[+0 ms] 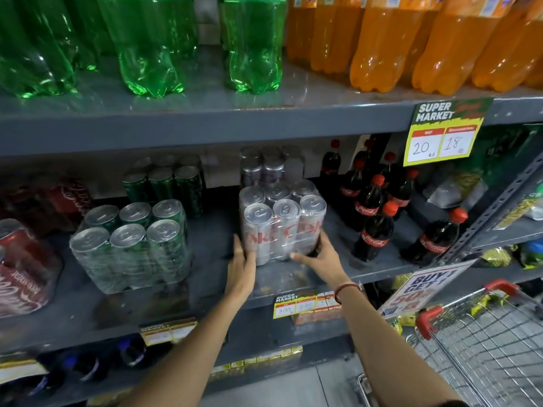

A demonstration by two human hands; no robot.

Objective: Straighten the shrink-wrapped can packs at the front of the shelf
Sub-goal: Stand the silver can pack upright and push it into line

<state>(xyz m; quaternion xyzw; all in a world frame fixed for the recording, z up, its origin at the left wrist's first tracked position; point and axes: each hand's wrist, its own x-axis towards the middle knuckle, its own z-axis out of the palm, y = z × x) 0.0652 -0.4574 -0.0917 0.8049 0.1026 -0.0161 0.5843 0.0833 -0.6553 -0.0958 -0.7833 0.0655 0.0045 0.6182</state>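
Observation:
A shrink-wrapped pack of silver cans stands on the grey middle shelf, set back from the front edge. My left hand presses its lower left corner. My right hand grips its lower right corner, thumb on the front wrap. To the left stands a wrapped pack of green cans, turned slightly askew. A red can pack leans at the far left edge. More green cans and silver cans sit behind.
Cola bottles with red caps stand just right of the silver pack. Green bottles and orange bottles fill the shelf above. Price tags hang off the shelf edges. A wire trolley stands at lower right.

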